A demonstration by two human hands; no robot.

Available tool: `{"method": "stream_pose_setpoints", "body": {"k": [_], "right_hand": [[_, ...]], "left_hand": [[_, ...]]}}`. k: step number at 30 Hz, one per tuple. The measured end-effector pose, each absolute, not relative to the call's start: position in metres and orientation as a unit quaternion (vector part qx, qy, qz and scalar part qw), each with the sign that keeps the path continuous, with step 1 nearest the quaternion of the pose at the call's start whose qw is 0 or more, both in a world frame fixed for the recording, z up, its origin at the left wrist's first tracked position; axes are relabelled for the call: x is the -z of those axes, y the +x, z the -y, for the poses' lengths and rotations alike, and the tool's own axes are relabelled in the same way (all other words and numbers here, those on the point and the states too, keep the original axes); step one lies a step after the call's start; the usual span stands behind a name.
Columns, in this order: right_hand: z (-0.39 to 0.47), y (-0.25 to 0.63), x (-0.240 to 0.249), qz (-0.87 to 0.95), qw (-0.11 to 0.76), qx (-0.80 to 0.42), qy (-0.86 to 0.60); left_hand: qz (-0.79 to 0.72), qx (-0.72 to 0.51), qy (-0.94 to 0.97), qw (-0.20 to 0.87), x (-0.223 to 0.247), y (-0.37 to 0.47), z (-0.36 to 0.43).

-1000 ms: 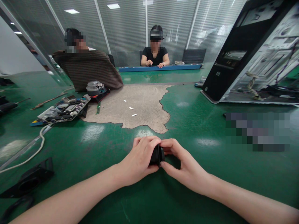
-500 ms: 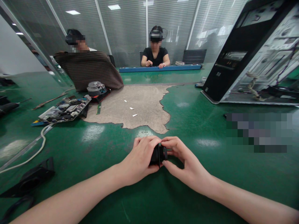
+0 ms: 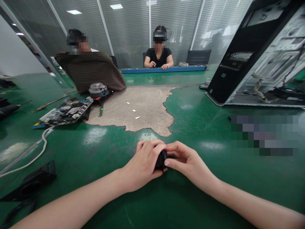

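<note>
A small black part (image 3: 161, 159) with a raised rim sits between my two hands, low over the green tabletop in the head view. My left hand (image 3: 145, 160) is wrapped round it from the left, covering much of its surface. From the right, my right hand (image 3: 184, 157) pinches the rim end with thumb and fingertips. Fingers hide most of the part, so its exact kind does not show. At the lower left lies a black bracket-like piece (image 3: 30, 184) with a round opening, apart from both hands.
A circuit board (image 3: 66, 113) and a fan-like cooler (image 3: 98, 90) stand at the left, beside a white cable (image 3: 44, 140). An open computer case (image 3: 238, 60) occupies the right, near a blurred flat item (image 3: 262, 133). Two people sit across the table.
My right hand has shifted slightly left and closed in against the part. The round end that showed between the hands before is now covered by my right fingers or pushed in.
</note>
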State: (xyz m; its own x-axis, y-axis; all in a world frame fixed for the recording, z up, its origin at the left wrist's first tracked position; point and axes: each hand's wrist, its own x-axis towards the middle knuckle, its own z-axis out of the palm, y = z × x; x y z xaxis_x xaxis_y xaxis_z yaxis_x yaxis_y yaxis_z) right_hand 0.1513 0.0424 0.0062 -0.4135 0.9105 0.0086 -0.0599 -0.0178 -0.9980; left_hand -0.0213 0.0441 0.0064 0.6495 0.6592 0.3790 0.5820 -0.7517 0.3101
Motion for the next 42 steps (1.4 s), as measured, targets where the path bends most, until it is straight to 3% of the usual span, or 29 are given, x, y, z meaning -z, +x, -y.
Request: {"method": "stream_pose_setpoints", "body": {"k": [5, 12, 23, 30, 42], "right_hand": [[-0.041, 0.149, -0.007, 0.567, 0.384, -0.635, -0.357], [-0.034, 0.149, -0.017, 0.641, 0.363, -0.547, -0.397], [-0.033, 0.146, -0.02, 0.64, 0.367, -0.544, -0.4], [-0.031, 0.146, -0.02, 0.644, 0.358, -0.547, -0.399], [-0.038, 0.15, -0.011, 0.643, 0.344, -0.573, -0.374]], "left_hand": [[-0.335, -0.235, 0.909, 0.078, -0.007, -0.021, -0.043], [-0.31, -0.256, 0.91, 0.099, -0.007, -0.021, -0.039], [-0.294, -0.254, 0.894, 0.226, -0.024, -0.027, -0.035], [-0.36, -0.25, 0.897, 0.063, -0.016, -0.023, -0.043], [-0.418, -0.184, 0.887, 0.073, -0.021, -0.021, -0.042]]}}
